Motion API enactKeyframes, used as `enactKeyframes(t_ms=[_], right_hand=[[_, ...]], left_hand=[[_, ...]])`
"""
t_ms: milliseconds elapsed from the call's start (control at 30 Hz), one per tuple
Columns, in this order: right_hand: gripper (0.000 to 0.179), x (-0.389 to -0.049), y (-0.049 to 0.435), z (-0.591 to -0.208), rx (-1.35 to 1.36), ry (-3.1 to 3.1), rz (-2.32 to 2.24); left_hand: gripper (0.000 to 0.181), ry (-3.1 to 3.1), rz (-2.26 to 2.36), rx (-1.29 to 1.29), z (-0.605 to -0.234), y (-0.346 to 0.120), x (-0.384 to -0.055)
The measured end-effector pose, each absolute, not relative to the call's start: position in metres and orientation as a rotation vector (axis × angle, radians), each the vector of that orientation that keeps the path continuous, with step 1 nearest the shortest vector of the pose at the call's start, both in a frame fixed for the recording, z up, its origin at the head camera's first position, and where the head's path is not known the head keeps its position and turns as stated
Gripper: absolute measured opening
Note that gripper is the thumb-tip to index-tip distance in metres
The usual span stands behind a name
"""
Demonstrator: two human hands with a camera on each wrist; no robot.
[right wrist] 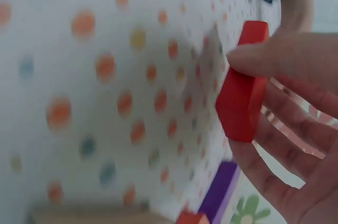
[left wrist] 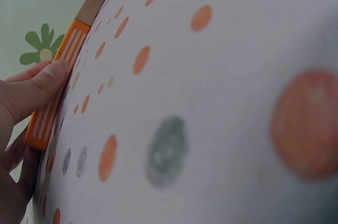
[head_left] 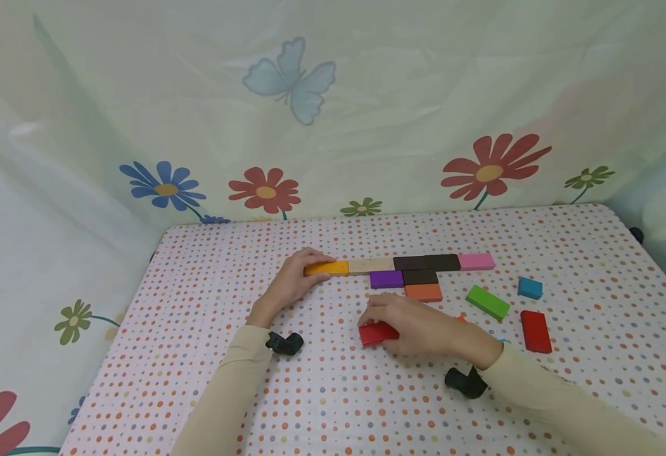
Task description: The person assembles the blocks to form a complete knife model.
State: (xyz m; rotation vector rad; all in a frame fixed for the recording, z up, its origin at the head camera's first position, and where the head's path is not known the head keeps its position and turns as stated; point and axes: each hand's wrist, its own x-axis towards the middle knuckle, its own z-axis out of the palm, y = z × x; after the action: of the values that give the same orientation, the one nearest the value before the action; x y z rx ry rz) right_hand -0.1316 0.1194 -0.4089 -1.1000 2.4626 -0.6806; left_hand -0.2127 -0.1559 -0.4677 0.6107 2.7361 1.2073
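My left hand (head_left: 293,278) pinches the yellow-orange block (head_left: 335,268) at the left end of a row on the table. In the left wrist view that block (left wrist: 67,47) shows pale stripes along its side, with the thumb against it. My right hand (head_left: 424,324) holds a red block (head_left: 375,334) in front of the row. The right wrist view shows the thumb across this red block (right wrist: 240,97) and fingers on its other side. Extending the row are a pale wood block (head_left: 370,266), dark brown blocks (head_left: 426,262) and a pink block (head_left: 477,261).
Against the row's near side lie a purple block (head_left: 386,279) and another dark block (head_left: 421,277), with an orange block (head_left: 424,292) below. To the right are a green block (head_left: 488,302), a blue block (head_left: 530,287) and a second red block (head_left: 536,331). A flowered curtain (head_left: 390,101) hangs behind.
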Motion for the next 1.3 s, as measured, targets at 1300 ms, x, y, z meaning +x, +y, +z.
enactKeyframes(t_ms=[1300], right_hand=[[0.04, -0.168, 0.129, -0.432, -0.981, 2.868, -0.591]], left_hand=[[0.034, 2.738, 1.215, 0.604, -0.468, -0.155, -0.212]])
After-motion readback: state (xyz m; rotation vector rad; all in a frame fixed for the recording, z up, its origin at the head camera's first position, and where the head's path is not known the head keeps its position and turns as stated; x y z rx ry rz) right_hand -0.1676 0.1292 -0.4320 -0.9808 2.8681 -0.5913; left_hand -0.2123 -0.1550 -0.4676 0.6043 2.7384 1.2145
